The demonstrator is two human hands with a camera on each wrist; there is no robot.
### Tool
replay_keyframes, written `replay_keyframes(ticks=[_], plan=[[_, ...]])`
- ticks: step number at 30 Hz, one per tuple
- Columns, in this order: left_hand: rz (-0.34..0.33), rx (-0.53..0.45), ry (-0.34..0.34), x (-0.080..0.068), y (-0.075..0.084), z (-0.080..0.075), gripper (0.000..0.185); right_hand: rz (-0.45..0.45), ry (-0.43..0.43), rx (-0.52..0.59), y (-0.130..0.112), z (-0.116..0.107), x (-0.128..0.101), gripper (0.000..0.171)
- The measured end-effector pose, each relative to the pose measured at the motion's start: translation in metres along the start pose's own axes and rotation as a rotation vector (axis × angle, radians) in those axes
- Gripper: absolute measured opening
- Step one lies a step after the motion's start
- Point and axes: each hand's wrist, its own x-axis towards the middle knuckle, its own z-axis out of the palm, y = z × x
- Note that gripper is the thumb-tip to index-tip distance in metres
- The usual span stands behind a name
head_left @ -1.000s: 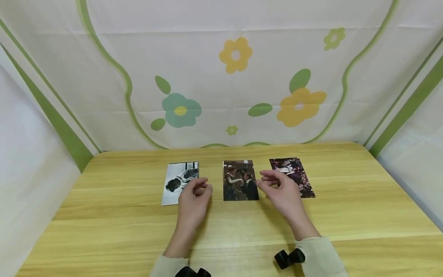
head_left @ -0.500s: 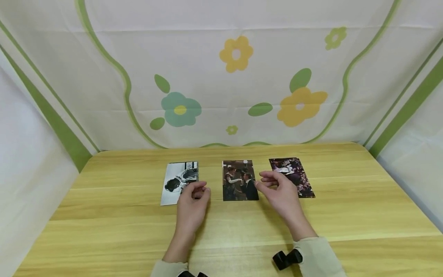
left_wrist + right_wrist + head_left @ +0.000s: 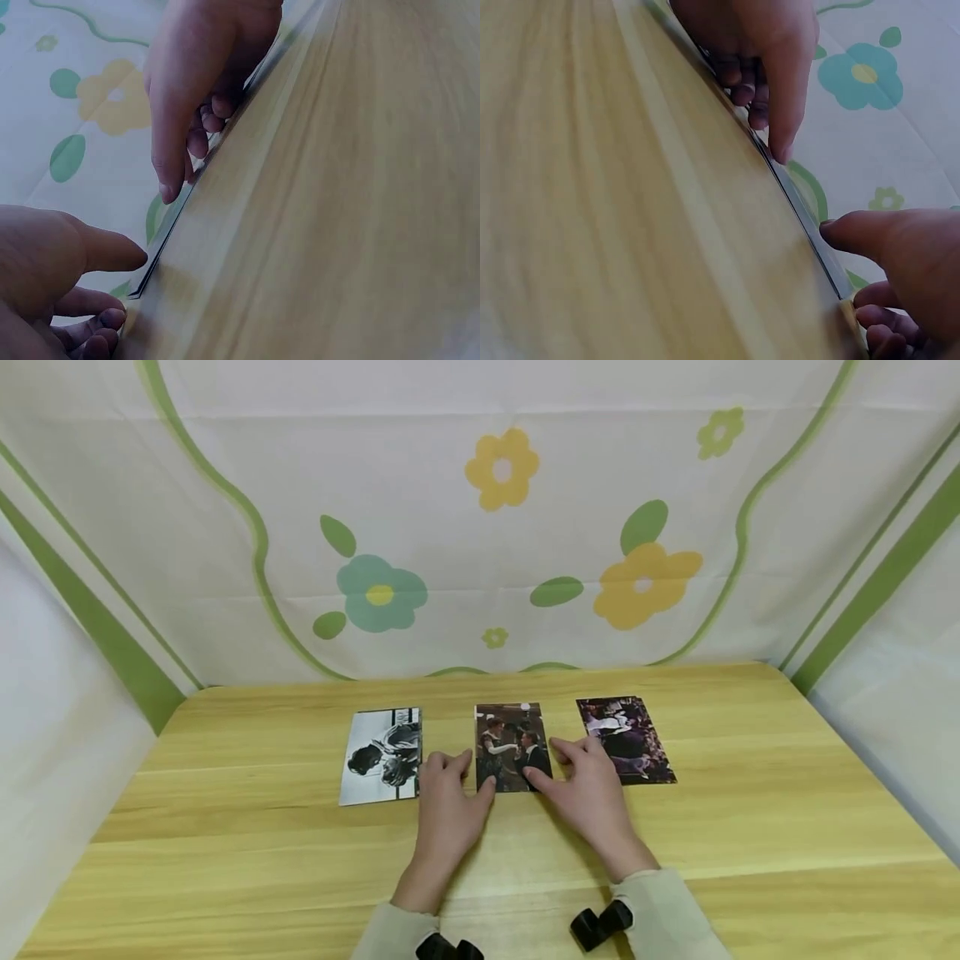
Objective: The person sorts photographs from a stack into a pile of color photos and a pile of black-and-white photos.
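Note:
A dark colour photo card showing two people lies flat in the middle of the wooden table. Along its left side is my left hand, its thumb near the front left corner and its fingers beside the edge. My right hand flanks the other side, thumb over the front right part of the card and index finger near the right edge. Neither hand visibly pinches it. Both wrist views show the thumbs extended above the card's thin edge and the other fingers loosely bent; exact contact is hard to tell.
A black-and-white photo card lies to the left, near the left hand. On the right lies a purple-toned photo card, apparently with another beneath it. A white flowered cloth rises behind the table.
Both hands have come in toward the middle card; the left hand moved right, off the black-and-white card, and the right thumb now lies over the middle card. The cards appear to stay put.

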Motion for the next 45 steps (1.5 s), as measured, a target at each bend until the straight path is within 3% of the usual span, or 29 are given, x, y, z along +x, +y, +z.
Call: replay_keyframes(ticks=[9,14,21,29,34,38,45], plan=[[-0.035,-0.049,-0.02,0.0,0.0,-0.003,0.051,-0.004,-0.005,-0.023,-0.009,0.003,-0.004,0.064],[-0.053,-0.102,0.008,-0.001,-0.002,-0.001,0.047,-0.018,0.007,-0.011,-0.009,0.005,-0.004,0.063],[-0.025,-0.183,0.061,0.0,-0.002,-0.002,0.042,-0.002,-0.005,0.008,-0.008,0.006,-0.003,0.066],[-0.046,-0.227,0.068,0.0,-0.002,-0.002,0.042,0.03,-0.022,0.055,-0.008,0.004,-0.002,0.072],[-0.068,-0.265,0.06,0.0,-0.002,-0.004,0.044,0.071,-0.037,0.202,-0.008,0.0,-0.002,0.065],[-0.133,-0.371,0.042,0.002,0.001,-0.011,0.039,0.106,-0.039,0.361,-0.01,-0.006,-0.002,0.058],[-0.22,-0.484,0.02,0.007,0.011,-0.026,0.026,0.084,-0.01,0.482,-0.018,-0.017,-0.001,0.052]])
